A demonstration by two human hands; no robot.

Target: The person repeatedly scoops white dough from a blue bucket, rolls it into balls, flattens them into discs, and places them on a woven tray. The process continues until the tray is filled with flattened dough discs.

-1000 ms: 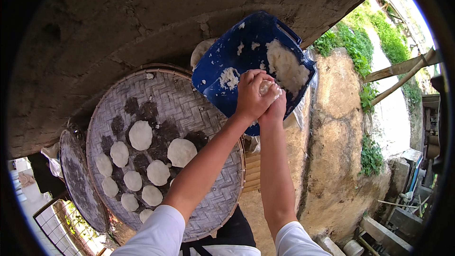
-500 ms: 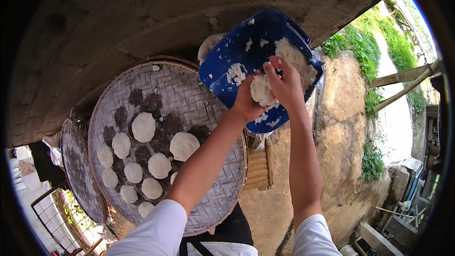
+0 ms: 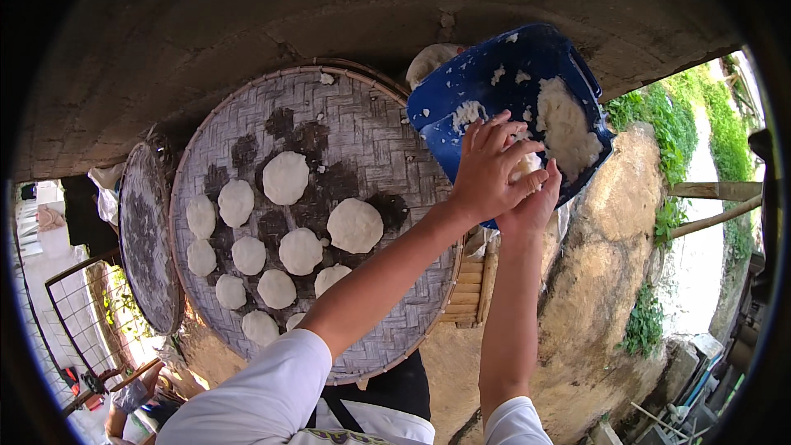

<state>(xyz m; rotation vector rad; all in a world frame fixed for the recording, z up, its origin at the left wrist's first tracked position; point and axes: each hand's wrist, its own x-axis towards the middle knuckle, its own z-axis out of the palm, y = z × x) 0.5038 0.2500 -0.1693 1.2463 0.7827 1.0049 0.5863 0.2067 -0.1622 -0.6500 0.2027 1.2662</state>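
A lump of white dough is pressed between my two hands, over the near part of a blue plastic tub. My left hand lies across the top of it with the fingers stretched forward. From below and the right, my right hand cups the same lump; part of its fingers is hidden. More soft white dough is heaped at the tub's right side, and small scraps cling to its walls. On a round woven bamboo tray to the left sit several flattened dough rounds of different sizes.
A second woven tray leans farther left, near a wire-mesh frame. Behind the trays rises a dark wall. Bamboo slats show beneath the big tray's right edge. Bare ground and green plants lie to the right.
My left hand has moved from beside the dough to over its top, and my right hand has dropped beneath it. The whole view has shifted, so tray and tub appear farther right.
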